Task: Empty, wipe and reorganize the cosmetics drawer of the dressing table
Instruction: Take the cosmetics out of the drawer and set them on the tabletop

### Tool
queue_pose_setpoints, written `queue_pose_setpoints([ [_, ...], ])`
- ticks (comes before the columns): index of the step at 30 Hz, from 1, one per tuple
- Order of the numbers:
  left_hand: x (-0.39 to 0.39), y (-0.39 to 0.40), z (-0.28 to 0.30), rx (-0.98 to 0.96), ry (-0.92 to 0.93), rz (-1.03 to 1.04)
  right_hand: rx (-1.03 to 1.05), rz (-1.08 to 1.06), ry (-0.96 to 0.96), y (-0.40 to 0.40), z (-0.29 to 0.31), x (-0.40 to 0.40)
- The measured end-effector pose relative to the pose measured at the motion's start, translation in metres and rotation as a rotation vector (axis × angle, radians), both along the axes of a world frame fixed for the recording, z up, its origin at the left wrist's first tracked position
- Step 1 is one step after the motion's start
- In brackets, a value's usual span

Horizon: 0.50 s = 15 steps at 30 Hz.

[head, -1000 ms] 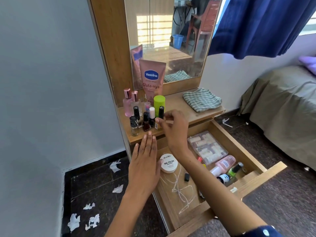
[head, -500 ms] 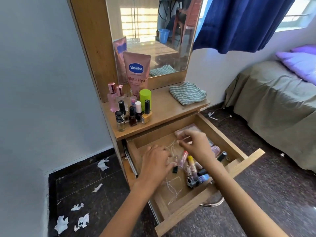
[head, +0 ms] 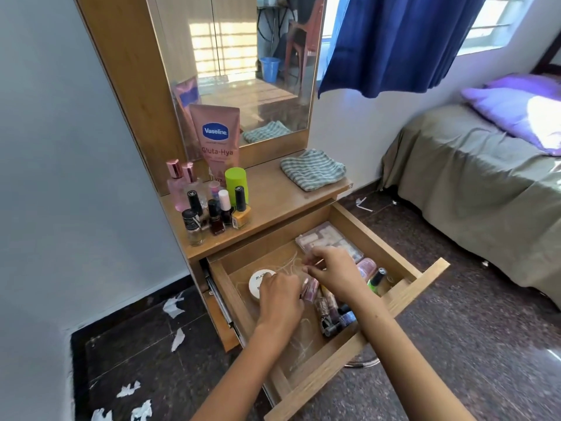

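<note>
The wooden drawer (head: 425, 279) of the dressing table stands pulled out. Both hands are inside it. My left hand (head: 279, 302) lies over a white round tub (head: 257, 282), and its fingers curl onto a pink lip tube (head: 310, 289). My right hand (head: 332, 270) pinches a thin pink stick (head: 312, 262) just above the drawer floor. Also in the drawer are a clear plastic box (head: 329, 237), a pink bottle (head: 366, 265), a green nail polish bottle (head: 376, 281), several dark tubes (head: 332, 317) and loose white threads (head: 290, 264).
On the tabletop stand a Vaseline tube (head: 220, 141), perfume bottles (head: 177, 189), a green-capped container (head: 236, 183) and several nail polish bottles (head: 217, 215). A striped cloth (head: 312, 173) lies to their right. Paper scraps (head: 173, 308) litter the floor at left. A bed (head: 485, 183) stands at right.
My right hand left the yellow nail polish bottle on the tabletop and dropped into the drawer. My left hand moved from the drawer's edge onto the items inside.
</note>
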<state>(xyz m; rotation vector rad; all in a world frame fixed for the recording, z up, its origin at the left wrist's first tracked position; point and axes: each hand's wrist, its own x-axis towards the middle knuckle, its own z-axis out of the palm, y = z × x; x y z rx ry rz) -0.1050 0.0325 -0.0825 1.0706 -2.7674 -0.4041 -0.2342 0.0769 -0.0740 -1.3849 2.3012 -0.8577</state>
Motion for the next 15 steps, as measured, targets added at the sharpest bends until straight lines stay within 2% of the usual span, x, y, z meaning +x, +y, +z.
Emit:
queue_pose_setpoints([
  [7, 0.034, -0.011, 0.023, 0.065, 0.369, 0.103, -0.074, 0.038, -0.004, -0.001, -0.001, 0.002],
  [12, 0.067, -0.022, 0.038, 0.067, 0.535, 0.135, -0.183, 0.313, -0.119, -0.002, 0.016, 0.021],
  [15, 0.084, -0.025, 0.044, 0.093, 0.62, 0.138, -0.212, 0.421, -0.113, -0.006, 0.023, 0.043],
])
